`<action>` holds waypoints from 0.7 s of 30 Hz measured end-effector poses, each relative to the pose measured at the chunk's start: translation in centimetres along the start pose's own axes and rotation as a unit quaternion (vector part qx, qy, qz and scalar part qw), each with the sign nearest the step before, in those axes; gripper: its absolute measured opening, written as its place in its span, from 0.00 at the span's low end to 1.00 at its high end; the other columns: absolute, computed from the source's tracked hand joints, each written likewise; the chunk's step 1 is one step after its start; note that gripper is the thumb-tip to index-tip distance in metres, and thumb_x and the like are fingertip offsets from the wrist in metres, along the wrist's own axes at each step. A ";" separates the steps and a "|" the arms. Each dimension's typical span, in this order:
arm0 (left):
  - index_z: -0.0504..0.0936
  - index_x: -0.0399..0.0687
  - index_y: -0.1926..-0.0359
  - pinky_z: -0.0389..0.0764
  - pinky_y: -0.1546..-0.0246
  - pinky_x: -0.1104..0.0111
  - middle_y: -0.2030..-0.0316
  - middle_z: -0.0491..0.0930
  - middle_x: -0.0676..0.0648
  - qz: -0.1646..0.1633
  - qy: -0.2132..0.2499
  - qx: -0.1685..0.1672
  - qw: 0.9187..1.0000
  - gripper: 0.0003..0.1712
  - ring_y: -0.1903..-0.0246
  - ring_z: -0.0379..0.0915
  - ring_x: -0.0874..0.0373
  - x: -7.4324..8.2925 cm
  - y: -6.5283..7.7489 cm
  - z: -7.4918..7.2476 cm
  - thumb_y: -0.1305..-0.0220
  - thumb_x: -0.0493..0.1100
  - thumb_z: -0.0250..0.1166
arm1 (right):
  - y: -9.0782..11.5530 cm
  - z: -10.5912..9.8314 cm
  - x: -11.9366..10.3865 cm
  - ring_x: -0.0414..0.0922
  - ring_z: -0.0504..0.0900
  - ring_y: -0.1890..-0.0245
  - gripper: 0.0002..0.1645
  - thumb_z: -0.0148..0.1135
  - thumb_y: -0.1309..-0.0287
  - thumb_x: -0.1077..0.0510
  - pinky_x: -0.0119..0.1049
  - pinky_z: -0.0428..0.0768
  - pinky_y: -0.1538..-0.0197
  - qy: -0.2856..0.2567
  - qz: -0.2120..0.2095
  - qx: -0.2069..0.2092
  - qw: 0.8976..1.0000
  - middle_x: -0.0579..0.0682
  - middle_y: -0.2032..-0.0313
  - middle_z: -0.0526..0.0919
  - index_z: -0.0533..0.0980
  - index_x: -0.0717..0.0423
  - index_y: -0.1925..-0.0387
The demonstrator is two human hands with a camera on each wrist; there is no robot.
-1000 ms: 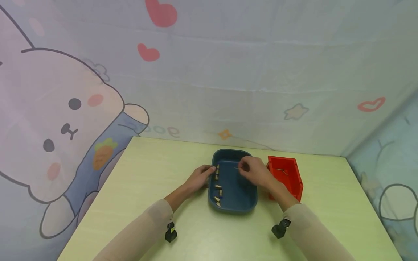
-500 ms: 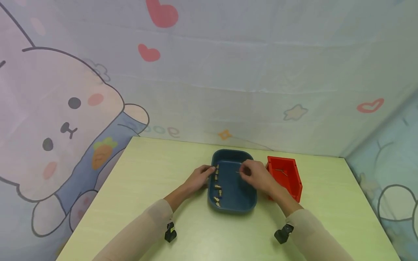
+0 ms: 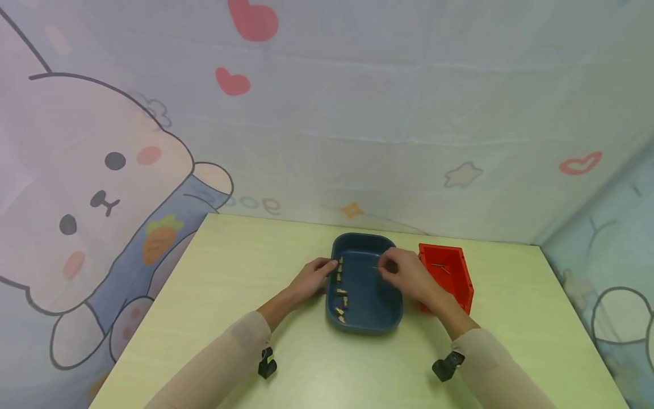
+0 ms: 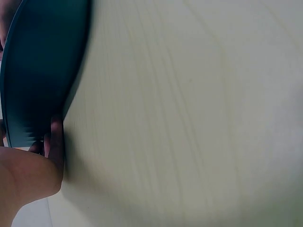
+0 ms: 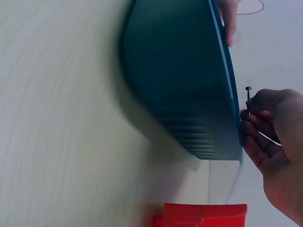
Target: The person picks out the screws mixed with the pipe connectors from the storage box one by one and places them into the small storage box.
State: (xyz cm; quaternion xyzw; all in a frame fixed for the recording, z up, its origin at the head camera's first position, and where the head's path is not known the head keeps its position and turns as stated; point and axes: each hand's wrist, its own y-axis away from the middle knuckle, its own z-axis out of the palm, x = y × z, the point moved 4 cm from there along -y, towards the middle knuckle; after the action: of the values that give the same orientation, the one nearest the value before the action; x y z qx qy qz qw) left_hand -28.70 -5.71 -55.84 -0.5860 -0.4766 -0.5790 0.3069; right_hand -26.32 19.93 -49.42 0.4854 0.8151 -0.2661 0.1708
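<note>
A dark blue rectangular tray (image 3: 369,309) rests on the table. My left hand (image 3: 308,279) grips its left side, thumb over the rim and fingers along the outer wall in the left wrist view. Above the right part of the tray, my right hand (image 3: 407,276) pinches a screw between thumb and index finger. The right wrist view shows this screw (image 5: 248,93) upright in the frame, its flat head beyond the fingertips and its far end hidden by them. Several small brass-coloured pieces (image 3: 341,292) lie in an uneven line along the tray's left side.
A red bin (image 3: 464,295) stands right of the tray, beneath my right forearm, with a few thin brass-coloured screws (image 3: 439,266) inside. Pale table surface (image 3: 245,250) extends on both sides. A printed curtain (image 3: 347,142) hangs behind the table's back edge.
My right hand has shifted slightly right over the tray, still pinching the screw. The left hand and the tray have stayed in place.
</note>
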 end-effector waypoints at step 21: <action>0.72 0.38 0.27 0.85 0.46 0.56 0.29 0.72 0.37 -0.004 0.011 0.008 1.000 0.36 0.31 0.69 0.41 0.0 -0.1 0.0 0.19 0.61 0.58 | 2.8 -3.4 2.3 0.43 0.82 0.63 0.06 0.72 0.35 0.66 0.36 0.85 0.56 -0.022 0.042 0.048 0.998 0.45 0.64 0.86 0.84 0.53 0.61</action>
State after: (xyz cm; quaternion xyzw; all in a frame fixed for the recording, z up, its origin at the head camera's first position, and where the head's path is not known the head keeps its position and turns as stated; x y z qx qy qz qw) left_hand -28.78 -5.69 -55.85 -0.5756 -0.4798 -0.5828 0.3143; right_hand -24.96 24.69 -48.65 0.5207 0.7763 -0.3085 0.1761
